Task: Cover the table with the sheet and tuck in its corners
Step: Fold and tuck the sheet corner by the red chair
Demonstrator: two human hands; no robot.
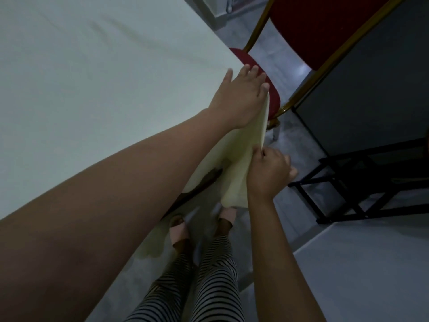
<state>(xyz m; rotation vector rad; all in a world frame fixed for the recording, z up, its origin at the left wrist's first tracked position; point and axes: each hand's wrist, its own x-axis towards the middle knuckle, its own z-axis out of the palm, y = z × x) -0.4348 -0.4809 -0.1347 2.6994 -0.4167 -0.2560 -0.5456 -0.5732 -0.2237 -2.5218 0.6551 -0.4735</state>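
Your left hand (241, 94) lay flat, pinning the sheet (92, 77) at the corner of the table (204, 182). Your right hand (267, 173), lower and nearer you, pinched the fold hanging just below it.

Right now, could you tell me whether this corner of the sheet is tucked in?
Not yet. The sheet hangs at the corner in a loose fold pinched by the right hand, while the left hand presses flat above.

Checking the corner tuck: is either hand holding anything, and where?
The right hand pinches the sheet by the hanging fold at its corner. The left hand holds nothing; it presses flat on the sheet just above that fold.
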